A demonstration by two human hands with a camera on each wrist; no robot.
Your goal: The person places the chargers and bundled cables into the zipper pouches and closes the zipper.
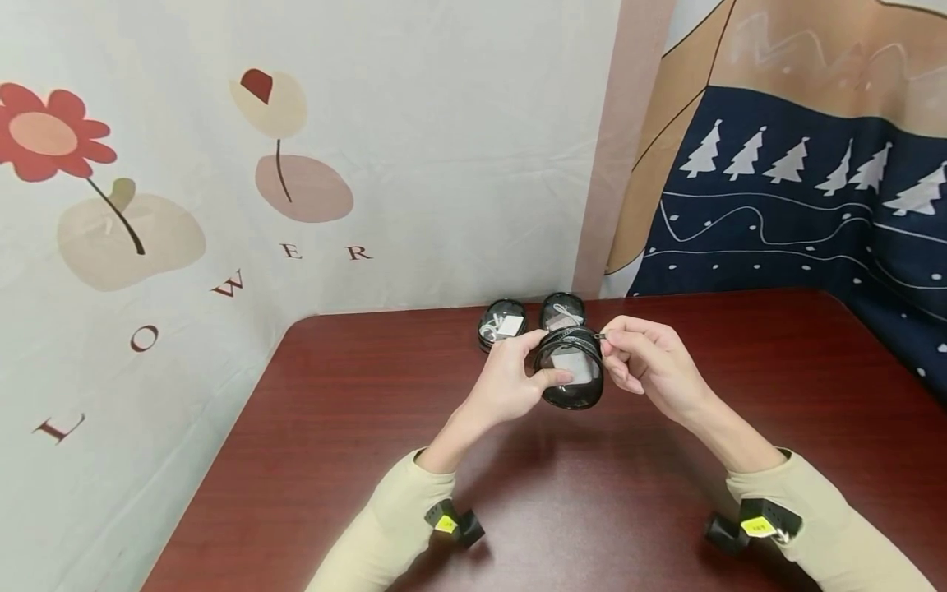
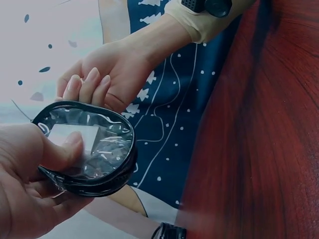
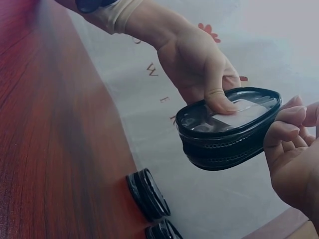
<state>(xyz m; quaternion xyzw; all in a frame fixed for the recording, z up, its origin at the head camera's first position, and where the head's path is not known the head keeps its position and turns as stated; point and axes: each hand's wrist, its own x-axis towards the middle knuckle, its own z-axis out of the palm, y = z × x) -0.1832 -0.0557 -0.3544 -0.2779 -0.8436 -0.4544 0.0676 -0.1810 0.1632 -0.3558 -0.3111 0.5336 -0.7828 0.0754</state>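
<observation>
A small oval zip pouch (image 1: 568, 388) with a clear top and black edges is held above the table. Through its clear top shows a white block (image 2: 79, 135). My left hand (image 1: 510, 376) grips the pouch from the left, its thumb (image 3: 219, 102) pressed on the clear top and its fingers underneath. At the pouch's far right edge, my right hand (image 1: 654, 362) pinches the small zipper pull (image 1: 600, 335) between thumb and forefinger. The zipper (image 3: 224, 144) runs round the black side wall and looks closed along the stretch facing the right wrist view.
Two similar black pouches stand at the table's back edge, a left one (image 1: 502, 322) and a right one (image 1: 562, 311), each with a white cable inside. The dark red wooden table (image 1: 355, 444) meets a printed cloth backdrop (image 1: 459, 148) behind it.
</observation>
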